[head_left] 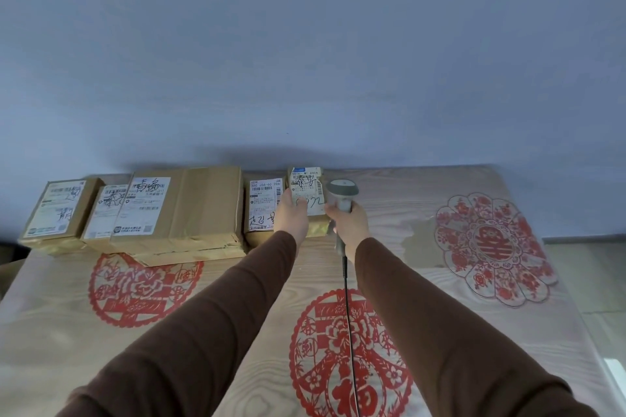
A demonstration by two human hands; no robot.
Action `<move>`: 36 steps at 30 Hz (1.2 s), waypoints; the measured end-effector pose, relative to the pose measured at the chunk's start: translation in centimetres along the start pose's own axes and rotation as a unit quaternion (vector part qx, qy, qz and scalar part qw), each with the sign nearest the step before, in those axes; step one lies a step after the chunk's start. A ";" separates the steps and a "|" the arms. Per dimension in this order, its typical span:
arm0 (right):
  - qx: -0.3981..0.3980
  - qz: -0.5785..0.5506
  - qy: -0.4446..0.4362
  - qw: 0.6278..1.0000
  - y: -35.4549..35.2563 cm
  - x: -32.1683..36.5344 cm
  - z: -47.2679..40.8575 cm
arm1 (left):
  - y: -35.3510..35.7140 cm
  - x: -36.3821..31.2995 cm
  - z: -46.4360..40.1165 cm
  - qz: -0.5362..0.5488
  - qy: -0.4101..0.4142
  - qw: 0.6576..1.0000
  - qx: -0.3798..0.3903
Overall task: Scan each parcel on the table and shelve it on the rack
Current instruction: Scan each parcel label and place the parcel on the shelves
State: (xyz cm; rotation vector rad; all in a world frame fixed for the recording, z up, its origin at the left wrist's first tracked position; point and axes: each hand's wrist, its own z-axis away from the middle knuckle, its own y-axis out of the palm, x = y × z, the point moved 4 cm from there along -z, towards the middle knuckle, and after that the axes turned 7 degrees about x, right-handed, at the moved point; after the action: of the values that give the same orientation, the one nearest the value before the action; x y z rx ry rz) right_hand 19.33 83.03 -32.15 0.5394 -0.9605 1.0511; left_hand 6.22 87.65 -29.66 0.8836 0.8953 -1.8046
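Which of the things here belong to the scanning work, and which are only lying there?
Belong to the job:
- small parcel, held by the left hand
- scanner, gripped by the right hand
- four more parcels in the row

Just there:
- red paper-cut decorations
- table

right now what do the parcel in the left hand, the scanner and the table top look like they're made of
Parcel: seems brown corrugated cardboard, matte, with a glossier taped edge and a white paper label bearing handwriting.
Scanner: looks like smooth grey moulded plastic, slight sheen on its head, with a dark cable.
Table top: pale wood grain shows, though it may be a printed or laminated cover; the red motifs look like paper-cut prints.
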 end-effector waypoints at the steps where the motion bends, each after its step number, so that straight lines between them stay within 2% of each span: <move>1: 0.009 -0.007 0.006 1.000 0.2 -0.3 -0.3 | 0.2 -0.1 -0.2 -0.001 -0.001 1.000 -0.005; 10: 0.006 -0.045 -0.016 0.999 -1.6 -1.2 0.4 | 1.3 0.0 -0.2 -0.033 -0.055 0.998 -0.015; 16: -0.008 -0.057 -0.080 0.995 -6.5 0.6 3.8 | 4.0 -1.8 4.3 -0.018 0.019 0.999 -0.027; 20: -0.006 -0.073 -0.120 0.990 -10.5 2.7 8.1 | 6.3 -3.5 9.4 -0.003 0.080 0.996 -0.032; 25: 0.014 -0.072 -0.199 0.977 -15.4 5.4 16.8 | 9.7 -5.7 19.2 0.144 0.150 0.977 0.047; 29: 0.030 -0.059 -0.252 0.965 -19.2 6.0 25.0 | 11.1 -6.3 27.9 0.204 0.185 0.958 0.074; 36: 0.068 -0.027 -0.315 0.946 -24.2 6.3 37.3 | 12.2 -6.5 40.0 0.201 0.210 0.952 0.096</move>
State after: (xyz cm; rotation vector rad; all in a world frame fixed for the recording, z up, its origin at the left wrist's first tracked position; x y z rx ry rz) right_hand 27.45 47.05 -6.55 1.0487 -1.4270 0.9109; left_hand 11.86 52.14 -7.42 1.4974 0.7316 -1.3835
